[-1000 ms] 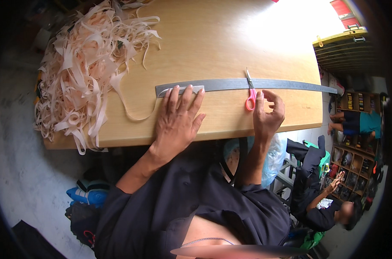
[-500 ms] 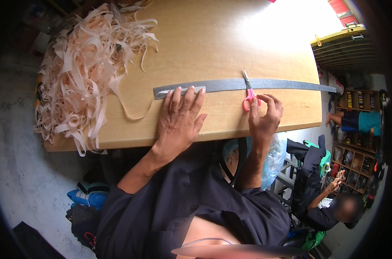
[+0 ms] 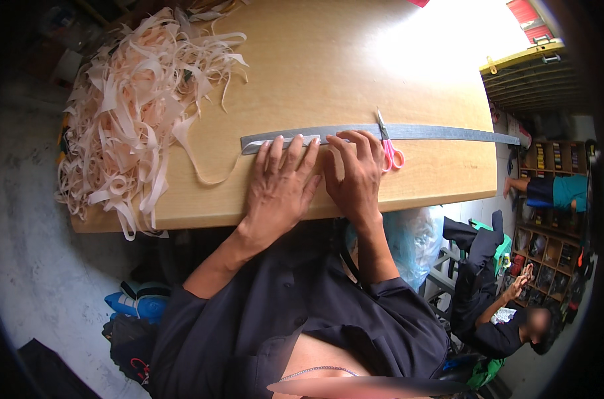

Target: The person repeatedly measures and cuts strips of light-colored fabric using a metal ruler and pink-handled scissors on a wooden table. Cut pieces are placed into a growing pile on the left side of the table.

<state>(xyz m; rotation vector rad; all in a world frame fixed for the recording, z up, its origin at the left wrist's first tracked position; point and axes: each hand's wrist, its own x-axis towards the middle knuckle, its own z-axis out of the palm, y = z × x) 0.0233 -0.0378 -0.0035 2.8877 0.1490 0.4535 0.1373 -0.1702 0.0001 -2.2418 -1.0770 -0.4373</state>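
Note:
A long grey metal ruler (image 3: pixel 441 132) lies across the wooden table. Along its near edge, at the left end, is a pale fabric strip (image 3: pixel 311 140) whose tail loops back to a heap of pale fabric strips (image 3: pixel 132 100). My left hand (image 3: pixel 280 178) presses the strip onto the ruler with its fingers stretched flat. Beside it, my right hand (image 3: pixel 356 174) rests its bent fingertips on the ruler just past the strip's right end, with thumb and forefinger apart. Pink-handled scissors (image 3: pixel 394 158) lie across the ruler to its right, blades pointing away from me.
The heap fills the left part of the table (image 3: pixel 302 73). Under the table's near edge hangs a clear plastic bag (image 3: pixel 418 243). On the right, a seated person (image 3: pixel 498 326) and another person in teal (image 3: pixel 568 191) are near wooden shelves (image 3: pixel 548 256). Blue bundled material (image 3: pixel 139 302) sits at lower left.
My right hand has let go of the scissors, leaving them on the ruler, and has moved left to the strip's end. My left hand stays on the strip.

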